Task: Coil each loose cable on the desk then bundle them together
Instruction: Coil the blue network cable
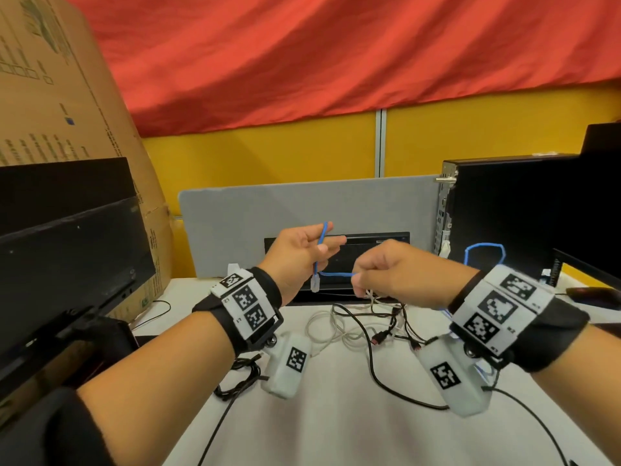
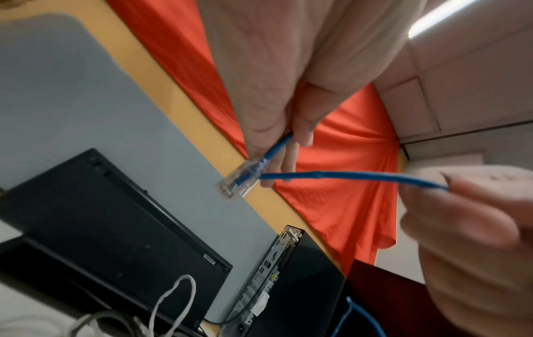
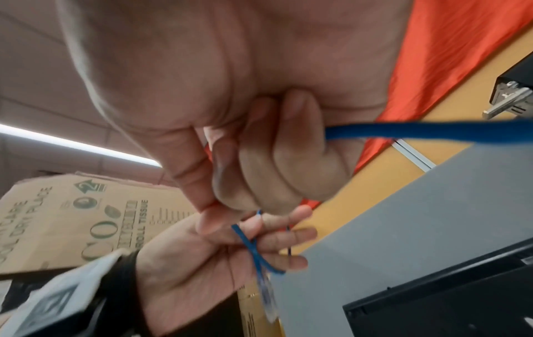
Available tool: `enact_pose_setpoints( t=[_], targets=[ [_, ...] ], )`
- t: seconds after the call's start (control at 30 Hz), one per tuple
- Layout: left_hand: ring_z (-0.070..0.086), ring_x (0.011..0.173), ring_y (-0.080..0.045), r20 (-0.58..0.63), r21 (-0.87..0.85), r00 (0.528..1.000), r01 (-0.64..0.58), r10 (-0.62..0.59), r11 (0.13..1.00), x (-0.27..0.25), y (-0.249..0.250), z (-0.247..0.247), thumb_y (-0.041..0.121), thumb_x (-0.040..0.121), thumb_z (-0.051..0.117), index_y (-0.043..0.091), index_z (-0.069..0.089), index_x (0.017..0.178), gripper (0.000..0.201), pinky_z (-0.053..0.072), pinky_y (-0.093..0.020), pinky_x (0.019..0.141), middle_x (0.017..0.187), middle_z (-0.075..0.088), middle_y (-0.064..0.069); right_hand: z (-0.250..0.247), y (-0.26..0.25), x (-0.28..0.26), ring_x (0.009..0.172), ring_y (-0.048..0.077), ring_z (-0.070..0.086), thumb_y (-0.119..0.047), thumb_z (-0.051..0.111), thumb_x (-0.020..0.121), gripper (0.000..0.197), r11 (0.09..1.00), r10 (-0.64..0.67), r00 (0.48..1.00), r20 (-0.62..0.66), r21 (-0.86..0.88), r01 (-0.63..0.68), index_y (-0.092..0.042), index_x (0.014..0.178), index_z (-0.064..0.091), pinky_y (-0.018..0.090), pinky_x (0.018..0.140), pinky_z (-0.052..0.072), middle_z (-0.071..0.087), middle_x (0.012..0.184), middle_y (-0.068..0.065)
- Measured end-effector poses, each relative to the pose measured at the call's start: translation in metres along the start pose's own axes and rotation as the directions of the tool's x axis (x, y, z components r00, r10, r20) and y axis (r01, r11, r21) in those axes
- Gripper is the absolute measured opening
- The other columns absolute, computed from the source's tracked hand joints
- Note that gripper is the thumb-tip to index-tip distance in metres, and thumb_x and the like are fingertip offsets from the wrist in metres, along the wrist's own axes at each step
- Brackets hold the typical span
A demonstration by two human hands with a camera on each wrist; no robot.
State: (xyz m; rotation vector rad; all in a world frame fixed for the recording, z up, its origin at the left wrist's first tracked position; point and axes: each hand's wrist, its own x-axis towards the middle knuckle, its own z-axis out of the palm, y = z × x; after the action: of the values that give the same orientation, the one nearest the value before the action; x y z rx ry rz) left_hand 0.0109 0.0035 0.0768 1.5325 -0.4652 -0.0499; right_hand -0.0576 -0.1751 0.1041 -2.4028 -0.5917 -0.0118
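Both hands are raised above the white desk (image 1: 336, 415), working 1 blue cable (image 1: 336, 274). The left hand (image 1: 299, 253) pinches the cable between thumb and fingers near its end, with the other fingers loosely extended; the cable rises along the fingers, loops over them and comes back down, and its clear plug (image 1: 315, 283) hangs just below the pinch. From that pinch, a short run of blue cable stretches sideways to the right hand (image 1: 396, 270), whose fingers are curled tight around it, thumb and forefinger closing on the strand where it enters the fist. In the right wrist view the cable leaves the far side of the fist and runs off toward the black computer tower (image 1: 510, 210); a blue loop (image 1: 484, 253) of it shows against the tower, beyond the right hand. Directly beneath both grips, on the desk, lies a tangle of loose cables: white cables (image 1: 322, 327) in rough loops, black cables (image 1: 376, 358) crossing them, and 1 with a red-tipped connector (image 1: 379, 338). Below the left wrist sits a small coil of black cord (image 1: 242, 378). Behind the hands stands a grey divider panel (image 1: 268, 210), with a black monitor (image 1: 67, 250) to the left of the left grip and a cardboard box (image 1: 67, 95) behind it.
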Motion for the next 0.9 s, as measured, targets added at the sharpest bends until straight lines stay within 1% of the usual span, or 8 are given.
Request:
enact_pose_setpoints(
  t=[0.1,0.17,0.23,0.3,0.43,0.53,0.7,0.9],
  targets=[
    [0.065,0.111,-0.027,0.085,0.076,0.996,-0.001,-0.005,0.997,-0.005,0.003,0.009,-0.008,0.098,0.041,0.001,0.045,0.139,0.042,0.050,-0.033,0.096,0.118,0.066,-0.021,-0.012,-0.004,0.003,0.036,0.005,0.027,-0.017,0.053,0.097,0.028,0.989,0.019,0.999,-0.026,0.144,-0.015,-0.010,0.073,0.066,0.014,0.037,0.024,0.037,0.041,-0.010],
    [0.068,0.102,-0.034,0.178,0.065,0.984,0.004,-0.015,0.998,-0.009,0.005,0.014,-0.009,0.097,0.040,-0.004,0.054,0.129,0.035,0.054,-0.037,0.091,0.112,0.066,-0.029,-0.015,-0.005,0.006,0.033,0.003,0.026,-0.013,0.051,0.098,0.028,0.980,0.003,0.999,-0.044,0.201,0.006,-0.003,0.075,0.064,0.013,0.035,0.023,0.038,0.040,-0.010],
    [0.071,0.081,-0.036,0.276,0.015,0.960,0.045,-0.048,0.999,-0.011,0.008,0.015,-0.009,0.096,0.034,-0.006,0.061,0.114,0.032,0.057,-0.038,0.081,0.095,0.068,-0.031,-0.018,-0.003,0.010,0.034,0.004,0.026,-0.015,0.053,0.098,0.027,0.972,-0.019,0.995,-0.100,0.230,0.041,0.000,0.078,0.063,0.015,0.035,0.021,0.038,0.042,-0.007],
    [0.062,0.055,-0.025,0.290,-0.014,0.954,0.089,-0.081,0.996,-0.014,0.010,0.013,-0.005,0.092,0.033,-0.003,0.063,0.107,0.034,0.055,-0.032,0.071,0.072,0.067,-0.024,-0.019,0.002,0.014,0.033,0.004,0.026,-0.021,0.056,0.097,0.027,0.972,-0.026,0.981,-0.193,0.225,0.070,-0.003,0.080,0.065,0.016,0.034,0.020,0.037,0.042,-0.008],
    [0.032,0.044,-0.016,0.300,-0.162,0.945,0.181,-0.127,0.970,-0.017,0.007,0.011,0.004,0.091,0.029,-0.003,0.055,0.126,0.045,0.048,-0.048,0.101,0.046,0.042,-0.005,-0.020,0.014,0.023,0.032,0.003,0.034,-0.025,0.067,0.090,0.027,0.981,-0.057,0.903,-0.426,0.145,0.130,0.000,0.082,0.067,0.010,0.036,0.026,0.040,0.035,-0.014],
    [0.028,0.038,-0.012,0.332,-0.317,0.931,0.260,-0.150,0.912,-0.017,0.007,0.011,0.012,0.092,0.030,-0.005,0.054,0.128,0.046,0.043,-0.055,0.104,0.040,0.033,0.001,-0.014,0.028,0.030,0.040,0.004,0.033,-0.036,0.061,0.092,0.029,0.996,-0.065,0.884,-0.463,0.026,0.087,-0.010,0.081,0.068,0.019,0.047,0.029,0.039,0.044,-0.011],
    [0.025,0.034,-0.008,0.362,-0.467,0.924,0.293,-0.122,0.834,-0.019,0.008,0.008,0.021,0.096,0.040,-0.011,0.053,0.127,0.047,0.045,-0.046,0.105,0.039,0.029,0.004,0.003,0.047,0.036,0.051,0.009,0.042,-0.041,0.042,0.101,0.033,0.997,-0.038,0.888,-0.459,-0.070,0.006,-0.032,0.076,0.062,0.027,0.054,0.032,0.045,0.051,-0.010],
    [0.028,0.030,-0.008,0.335,-0.574,0.939,0.271,-0.080,0.773,-0.018,0.011,0.007,0.018,0.101,0.038,-0.013,0.046,0.129,0.043,0.043,-0.041,0.108,0.039,0.030,0.003,0.025,0.060,0.038,0.056,0.021,0.049,-0.028,0.035,0.103,0.022,0.986,-0.013,0.957,-0.290,-0.162,-0.036,-0.015,0.096,0.051,0.035,0.056,0.043,0.057,0.070,0.005]
  ],
)
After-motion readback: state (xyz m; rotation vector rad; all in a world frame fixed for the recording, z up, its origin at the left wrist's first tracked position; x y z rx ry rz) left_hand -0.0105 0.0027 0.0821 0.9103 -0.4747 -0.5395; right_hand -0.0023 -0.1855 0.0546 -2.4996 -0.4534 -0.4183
